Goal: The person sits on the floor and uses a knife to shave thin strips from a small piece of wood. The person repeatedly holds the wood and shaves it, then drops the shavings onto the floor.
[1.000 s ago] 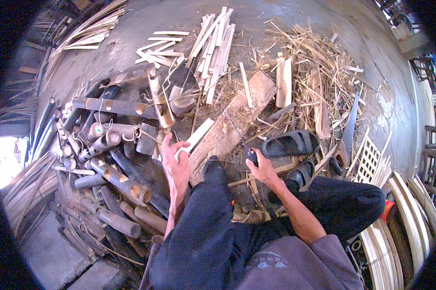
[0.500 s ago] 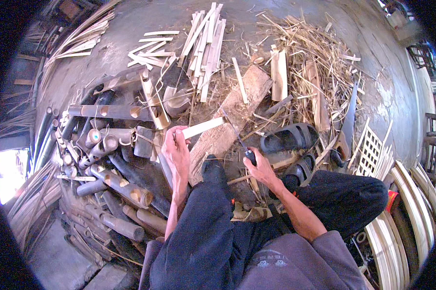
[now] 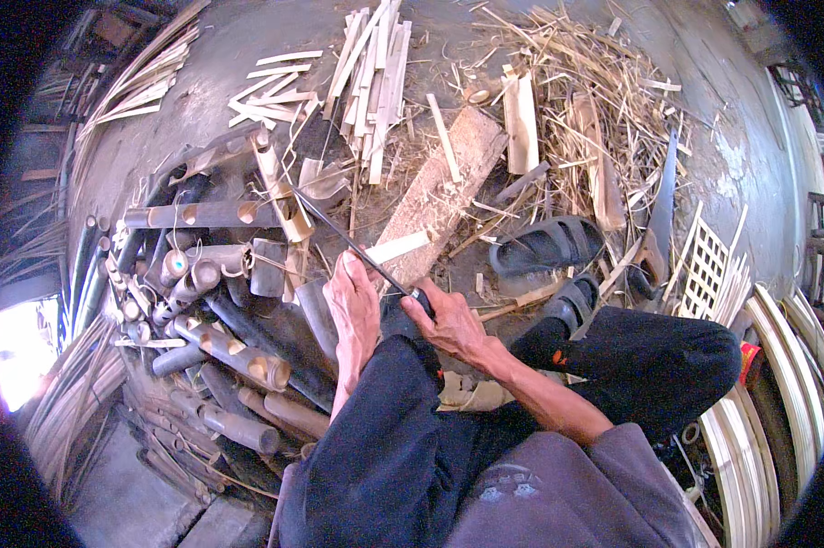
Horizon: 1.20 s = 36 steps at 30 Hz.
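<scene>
My left hand (image 3: 352, 300) is closed around the near end of a pale bamboo strip (image 3: 403, 246), which points out to the right over a wooden board (image 3: 474, 146). In my right hand (image 3: 448, 320) is the dark handle of a long thin knife (image 3: 343, 235). Its blade slants up and left, crossing close to my left fingers and the held end of the strip. Whether the edge touches the strip, I cannot tell. Both hands are near my raised left knee, just in front of the board's near end.
Cut bamboo tubes (image 3: 234, 352) pile up on the left. Pale strips (image 3: 375, 82) lie beyond the board, with shavings (image 3: 558, 82) at the far right. A saw (image 3: 659, 215), black sandals (image 3: 549, 247) and a woven lattice piece (image 3: 704, 260) are on the right.
My right hand has moved left with the knife, bringing the blade across beside my left hand. My left hand has shifted slightly right and nearer, still gripping the bamboo strip.
</scene>
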{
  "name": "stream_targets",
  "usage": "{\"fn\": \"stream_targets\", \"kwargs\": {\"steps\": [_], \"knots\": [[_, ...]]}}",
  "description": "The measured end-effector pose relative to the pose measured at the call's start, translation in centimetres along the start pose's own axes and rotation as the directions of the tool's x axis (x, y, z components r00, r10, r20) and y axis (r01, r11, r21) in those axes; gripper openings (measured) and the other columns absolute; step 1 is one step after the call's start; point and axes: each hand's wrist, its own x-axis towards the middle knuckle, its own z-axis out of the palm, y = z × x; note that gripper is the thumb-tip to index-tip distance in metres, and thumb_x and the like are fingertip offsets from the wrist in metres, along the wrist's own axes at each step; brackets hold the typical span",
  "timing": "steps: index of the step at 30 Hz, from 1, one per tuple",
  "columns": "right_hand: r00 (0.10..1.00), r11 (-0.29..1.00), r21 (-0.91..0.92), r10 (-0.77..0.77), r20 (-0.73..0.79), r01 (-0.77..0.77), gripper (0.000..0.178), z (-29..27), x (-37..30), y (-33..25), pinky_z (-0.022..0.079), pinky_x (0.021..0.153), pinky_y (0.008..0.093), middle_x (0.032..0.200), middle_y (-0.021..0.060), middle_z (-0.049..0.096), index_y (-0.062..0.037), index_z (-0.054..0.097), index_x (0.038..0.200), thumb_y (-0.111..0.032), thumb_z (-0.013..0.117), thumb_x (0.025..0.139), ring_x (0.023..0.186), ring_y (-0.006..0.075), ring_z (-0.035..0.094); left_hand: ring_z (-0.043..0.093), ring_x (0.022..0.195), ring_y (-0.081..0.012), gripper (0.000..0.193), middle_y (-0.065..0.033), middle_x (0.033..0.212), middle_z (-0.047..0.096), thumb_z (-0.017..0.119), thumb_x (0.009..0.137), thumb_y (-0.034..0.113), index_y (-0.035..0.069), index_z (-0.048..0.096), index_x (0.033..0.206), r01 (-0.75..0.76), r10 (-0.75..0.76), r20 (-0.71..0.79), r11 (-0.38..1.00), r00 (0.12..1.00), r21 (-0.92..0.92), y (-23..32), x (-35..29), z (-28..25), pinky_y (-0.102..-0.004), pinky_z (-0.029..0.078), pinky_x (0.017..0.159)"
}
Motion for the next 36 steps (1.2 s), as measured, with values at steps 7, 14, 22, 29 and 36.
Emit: {"fn": "stream_targets", "kwargs": {"steps": [7, 14, 22, 29, 36], "knots": [[0.999, 0.999, 0.030, -0.039, -0.011, 0.039, 0.036, -0.3, 0.1, 0.7, 0.046, 0.062, 0.0487, 0.070, 0.0245, 0.060, -0.0070, 0.053, 0.109, -0.039, 0.053, 0.094, 0.074, 0.0468, 0.061, 0.061, 0.065, -0.0418, 0.036, -0.0234, 0.068, 0.061, 0.034, 0.097, 0.021, -0.001, 0.056, 0.080, -0.062, 0.072, -0.065, 0.986, 0.995, 0.152, 0.2, -0.6, 0.9, -0.0478, 0.046, 0.059], [0.985, 0.979, -0.170, 0.086, -0.148, -0.112, 0.044, 0.2, -0.3, 9.1, 0.046, 0.061, 0.0496, 0.070, 0.0258, 0.060, -0.0048, 0.056, 0.102, -0.048, 0.053, 0.092, 0.072, 0.0455, 0.061, 0.064, 0.065, -0.0387, 0.037, -0.0210, 0.070, 0.065, 0.035, 0.098, 0.022, -0.002, 0.057, 0.081, 0.052, -0.052, 0.022, 0.999, 0.998, 0.005, -0.2, 0.2, 0.4, -0.0448, 0.049, 0.059], [0.991, 0.997, -0.009, 0.074, -0.115, -0.075, 0.046, 0.9, -1.3, 7.7, 0.047, 0.066, 0.0541, 0.076, 0.0281, 0.062, -0.0076, 0.056, 0.103, -0.051, 0.048, 0.093, 0.074, 0.0477, 0.061, 0.063, 0.055, -0.0285, 0.050, -0.0125, 0.056, 0.062, 0.028, 0.100, 0.031, 0.000, 0.059, 0.076, -0.198, 0.181, 0.082, 0.922, 0.980, 0.333, -2.2, 0.6, 0.6, -0.0413, 0.049, 0.061], [0.995, 0.999, -0.012, -0.040, -0.096, 0.040, 0.028, 0.8, -1.3, 5.1, 0.044, 0.058, 0.0511, 0.067, 0.0257, 0.056, -0.0102, 0.054, 0.104, -0.035, 0.058, 0.091, 0.070, 0.0484, 0.057, 0.064, 0.057, -0.0311, 0.040, -0.0124, 0.056, 0.061, 0.031, 0.098, 0.026, 0.001, 0.056, 0.080, -0.129, 0.120, 0.047, 0.946, 0.992, 0.298, -1.0, -1.5, 1.1, -0.0429, 0.049, 0.057], [0.946, 0.935, -0.256, 0.173, -0.275, -0.246, 0.052, -0.6, -1.8, 15.3, 0.050, 0.069, 0.0504, 0.073, 0.0239, 0.064, -0.0044, 0.055, 0.112, -0.052, 0.044, 0.093, 0.076, 0.0448, 0.063, 0.060, 0.047, -0.0220, 0.051, -0.0105, 0.053, 0.060, 0.029, 0.100, 0.033, -0.002, 0.060, 0.079, 0.028, -0.043, 0.067, 0.977, 0.997, 0.213, -1.2, 0.2, 0.8, -0.0367, 0.048, 0.051]]}}
